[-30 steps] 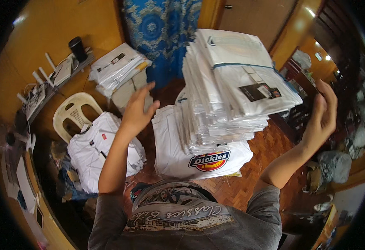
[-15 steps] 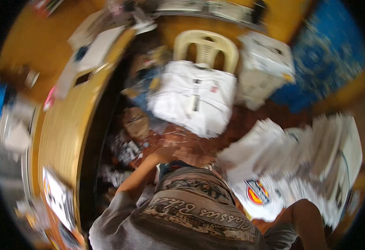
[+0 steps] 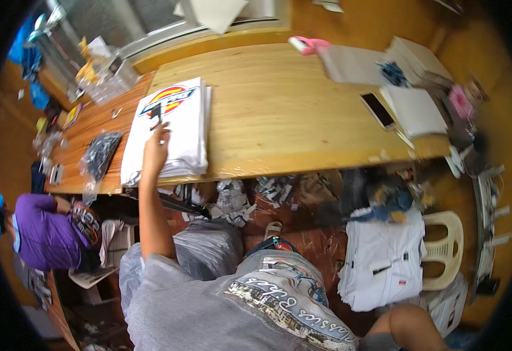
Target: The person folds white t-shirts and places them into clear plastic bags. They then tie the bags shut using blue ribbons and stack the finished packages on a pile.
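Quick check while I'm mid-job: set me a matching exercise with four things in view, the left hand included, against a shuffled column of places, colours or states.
1. left hand
2. phone
3. plastic chair
4. dark package

A. cream-coloured, at the picture's right
B. on the reddish-brown tabletop
C. over the white garment stack
D. screen up on the yellowish tabletop

Pairs: 1-C, 2-D, 3-A, 4-B
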`<state>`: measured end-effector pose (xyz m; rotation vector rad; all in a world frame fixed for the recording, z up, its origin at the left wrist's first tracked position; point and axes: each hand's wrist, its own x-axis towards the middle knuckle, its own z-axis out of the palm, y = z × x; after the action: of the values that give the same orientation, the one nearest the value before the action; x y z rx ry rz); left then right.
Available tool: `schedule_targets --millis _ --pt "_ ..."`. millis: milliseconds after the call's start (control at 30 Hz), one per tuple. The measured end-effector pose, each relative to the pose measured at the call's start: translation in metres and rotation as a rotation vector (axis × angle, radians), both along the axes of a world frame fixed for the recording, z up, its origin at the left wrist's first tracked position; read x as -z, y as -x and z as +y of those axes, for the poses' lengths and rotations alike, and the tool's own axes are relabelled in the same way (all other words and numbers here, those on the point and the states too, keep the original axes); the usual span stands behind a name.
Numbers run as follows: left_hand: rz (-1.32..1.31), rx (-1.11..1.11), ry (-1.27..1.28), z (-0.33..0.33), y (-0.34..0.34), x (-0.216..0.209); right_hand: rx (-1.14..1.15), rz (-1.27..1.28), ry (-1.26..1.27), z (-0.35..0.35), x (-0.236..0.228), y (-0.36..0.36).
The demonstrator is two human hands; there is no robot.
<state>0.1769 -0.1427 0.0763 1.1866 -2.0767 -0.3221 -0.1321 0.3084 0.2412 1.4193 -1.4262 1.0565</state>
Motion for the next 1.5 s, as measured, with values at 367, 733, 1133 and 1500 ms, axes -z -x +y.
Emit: schedule_targets --millis 367,733,1133,1500 --pt "-0.468 -0.745 -0.386 -0.046 -0.117 0.021 -0.643 -0.569 -0.915 -0.515 0.189 -0.014" --pt "-0.422 -0.886 -0.467 -0.042 -0.126 0.032 -0.315 -0.019 -1.289 -0.691 0.195 -0.14" --pt "-0.301 -0.793 -0.336 -0.037 -0.133 0.04 -1.4 -2.12 -1.615 -0.597 0.22 -0.125" --pt "-0.102 -0.653 0.009 -0.018 -0.058 -0.013 -1.659 -1.632 -1.325 -0.469 0.214 -0.112"
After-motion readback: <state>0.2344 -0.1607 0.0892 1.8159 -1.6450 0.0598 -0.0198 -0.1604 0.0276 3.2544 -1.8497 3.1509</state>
